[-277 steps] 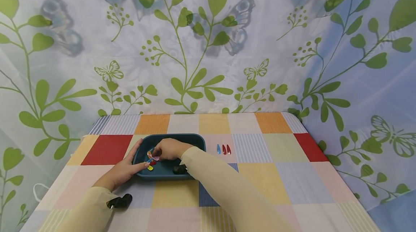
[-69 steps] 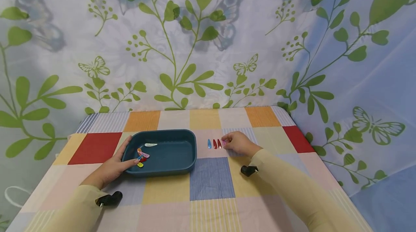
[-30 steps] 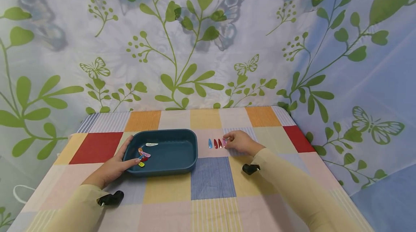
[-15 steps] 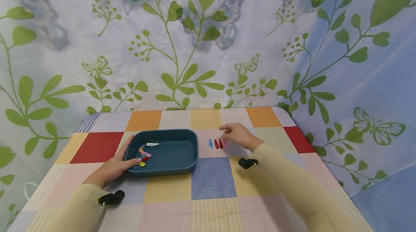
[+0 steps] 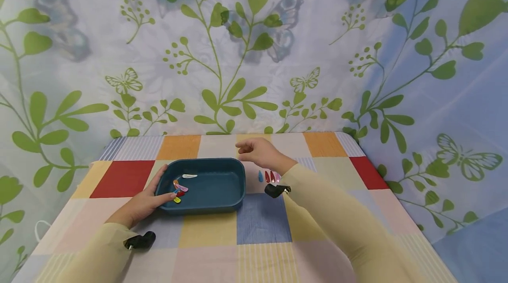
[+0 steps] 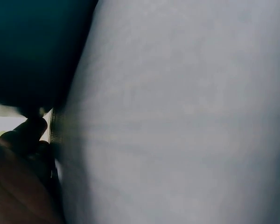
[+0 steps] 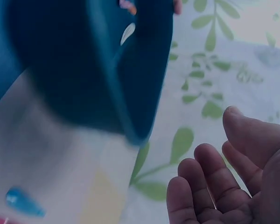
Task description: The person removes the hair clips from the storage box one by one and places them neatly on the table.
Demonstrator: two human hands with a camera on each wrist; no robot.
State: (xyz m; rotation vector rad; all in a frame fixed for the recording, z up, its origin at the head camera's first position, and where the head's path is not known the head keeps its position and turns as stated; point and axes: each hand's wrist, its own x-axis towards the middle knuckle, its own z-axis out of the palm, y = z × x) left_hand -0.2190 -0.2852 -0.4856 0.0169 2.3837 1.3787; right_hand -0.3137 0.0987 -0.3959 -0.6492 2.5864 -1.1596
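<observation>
My left hand point(image 5: 140, 206) holds the left end of a dark blue tray point(image 5: 216, 190), its thumb over the rim and its fingers along the outside. Near the thumb tip lie small snap hair clips: pink point(image 5: 182, 188), orange point(image 5: 176, 182), red point(image 5: 180, 194), yellow point(image 5: 177, 200) and a partly hidden blue one. A white hair clip point(image 5: 189, 176) lies apart, farther back in the tray. My right hand point(image 5: 262, 153) hovers past the tray's right end, loosely curled around nothing; the right wrist view shows its fingers point(image 7: 205, 182) apart from the tray wall.
Right of the tray, a row on the patchwork cloth holds a blue hair clip point(image 5: 260, 176), two red hair clips point(image 5: 267, 176) and a pink hair clip point(image 5: 278, 178). A leaf-patterned curtain point(image 5: 222, 53) hangs behind the table. Black wrist cameras point(image 5: 274, 190) protrude from both sleeves.
My right hand took a pink clip to the row, let go of it beside the red ones, then rose and moved left toward the tray. The left hand stays on the tray.
</observation>
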